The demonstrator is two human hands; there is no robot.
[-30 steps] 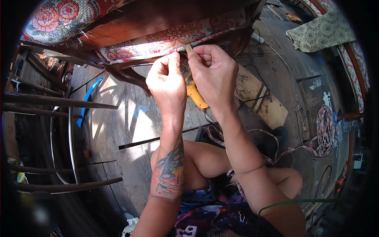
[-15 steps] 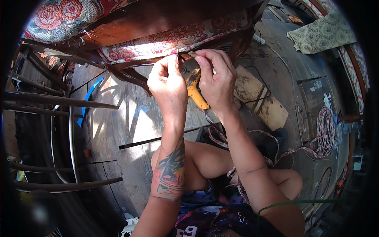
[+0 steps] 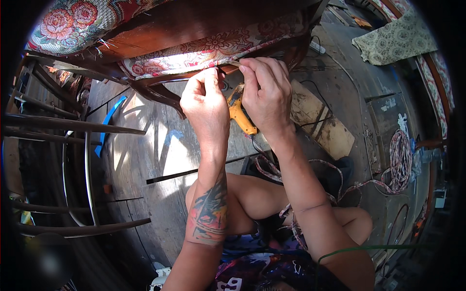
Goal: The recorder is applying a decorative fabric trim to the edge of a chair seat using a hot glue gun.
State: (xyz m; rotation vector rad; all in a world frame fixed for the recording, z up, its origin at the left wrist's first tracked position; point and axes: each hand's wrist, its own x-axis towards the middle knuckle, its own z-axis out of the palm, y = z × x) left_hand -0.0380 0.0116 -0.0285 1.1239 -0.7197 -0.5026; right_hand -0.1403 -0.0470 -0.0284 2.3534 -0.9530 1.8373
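Observation:
In front of me is a dark wooden seat frame [image 3: 194,30] with floral upholstery fabric [image 3: 213,44] along its lower edge. My left hand [image 3: 206,99] is closed in a pinch at the fabric's lower edge; what lies between its fingertips is hidden. Just to its right, my right hand [image 3: 267,89] pinches a thin tan strip [image 3: 234,63] that pokes out past its thumb and forefinger against that same edge. Beneath the hands a yellow corded power tool [image 3: 241,119] rests on the floor, partly covered by my right hand.
Metal bars [image 3: 89,169] of a rack or chair stand at the left, near a blue strip [image 3: 110,123]. A stained board [image 3: 323,121] lies right of the power tool. Coiled patterned rope [image 3: 400,165] lies farther right, below a patterned cloth [image 3: 395,41].
My right hand has turned slightly and shifted a little up and left, its fingers more extended along the strip. The left hand has barely moved.

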